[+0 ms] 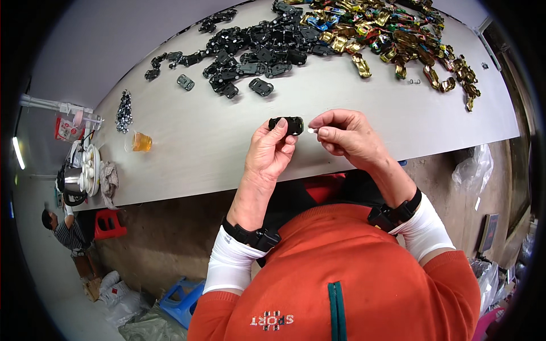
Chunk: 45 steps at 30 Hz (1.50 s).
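Over the near side of the pale table [187,165], my left hand [268,149] grips a small black toy car [294,125] between thumb and fingers. Just to its right, my right hand [354,136] pinches a tiny whitish piece [311,131] between thumb and forefinger, close to the car's end but apart from it. What the tiny piece is, I cannot make out. Beyond my hands spreads a heap of black toy car parts [250,54], with one dark car part [261,87] lying at its near edge. A pile of shiny gold and coloured toy car bodies [392,34] covers the far right.
On the left stand a cup of amber liquid [141,142], a cluster of small dark and silvery parts [124,112] and a tray with small cups [91,170]. A red stool [109,224], a blue stool [181,298] and another person [71,233] are lower left.
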Motion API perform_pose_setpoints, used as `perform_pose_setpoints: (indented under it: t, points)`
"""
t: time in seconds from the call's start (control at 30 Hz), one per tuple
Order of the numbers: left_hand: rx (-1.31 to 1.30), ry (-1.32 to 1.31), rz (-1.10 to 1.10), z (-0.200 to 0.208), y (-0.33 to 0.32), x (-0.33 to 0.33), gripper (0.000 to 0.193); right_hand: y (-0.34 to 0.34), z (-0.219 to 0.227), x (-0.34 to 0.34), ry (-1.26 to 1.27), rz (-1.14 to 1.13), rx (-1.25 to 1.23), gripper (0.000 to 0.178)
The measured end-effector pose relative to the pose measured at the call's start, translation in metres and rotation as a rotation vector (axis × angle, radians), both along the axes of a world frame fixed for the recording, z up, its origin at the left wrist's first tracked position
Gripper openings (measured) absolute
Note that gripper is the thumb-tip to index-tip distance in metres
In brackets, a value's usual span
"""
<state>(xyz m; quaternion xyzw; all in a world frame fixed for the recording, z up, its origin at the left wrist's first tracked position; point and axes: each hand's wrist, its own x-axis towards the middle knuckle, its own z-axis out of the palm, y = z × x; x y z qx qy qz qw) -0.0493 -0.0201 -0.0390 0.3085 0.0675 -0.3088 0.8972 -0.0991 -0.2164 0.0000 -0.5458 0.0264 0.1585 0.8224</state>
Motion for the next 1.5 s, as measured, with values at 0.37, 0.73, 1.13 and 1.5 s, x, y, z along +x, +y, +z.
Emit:
perform_pose_setpoints:
  t: [0.37, 0.73, 1.13, 1.5]
  points:
    - [0.125, -0.159, 0.047, 0.005, -0.008, -0.006, 0.011, 0.003, 0.001, -0.002, -0.094, 0.008, -0.262, 0.023]
    - [0.326, -0.387, 0.292, 0.029, -0.023, -0.024, 0.01, 0.014, -0.013, 0.004, -0.363, -0.117, -0.376, 0.019]
    - [0.387, -0.399, 0.365, 0.029, -0.031, -0.022, 0.009, 0.01, -0.008, 0.001, -0.206, -0.083, -0.278, 0.019]
    - [0.183, -0.243, 0.337, 0.026, -0.03, -0.012, 0.011, 0.003, -0.009, 0.001, -0.107, -0.027, -0.206, 0.023]
